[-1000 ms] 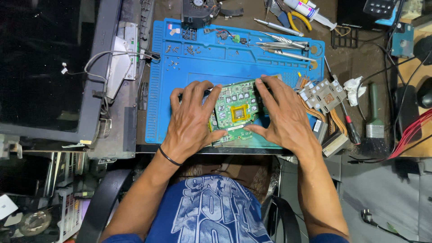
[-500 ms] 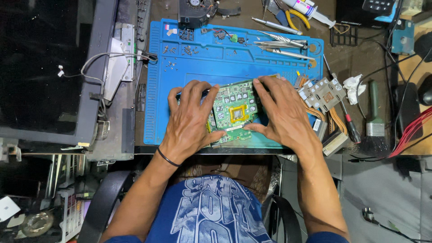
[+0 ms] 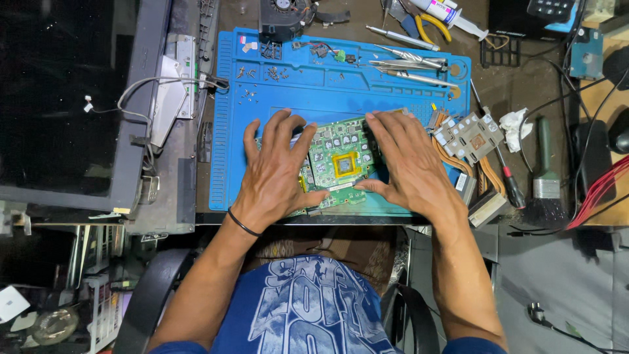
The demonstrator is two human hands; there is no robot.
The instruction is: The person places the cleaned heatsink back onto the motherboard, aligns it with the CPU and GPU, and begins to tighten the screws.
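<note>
Green circuit board (image 3: 337, 160) flat on blue work mat (image 3: 262, 98), between the two spread hands; left hand (image 3: 278, 174) pressed over its left part, fingers splayed and flat, thumb tip on the near edge; right hand (image 3: 406, 164) over its right part, fingers likewise splayed, thumb touching the near edge; neither hand clenched, both resting on the board rather than gripping it; gold-framed chip (image 3: 345, 164) showing in the gap between the thumbs; long axis running left to right, slightly tilted, right end farther away; heatsink with copper pipes (image 3: 468, 137) just beyond the right fingers.
</note>
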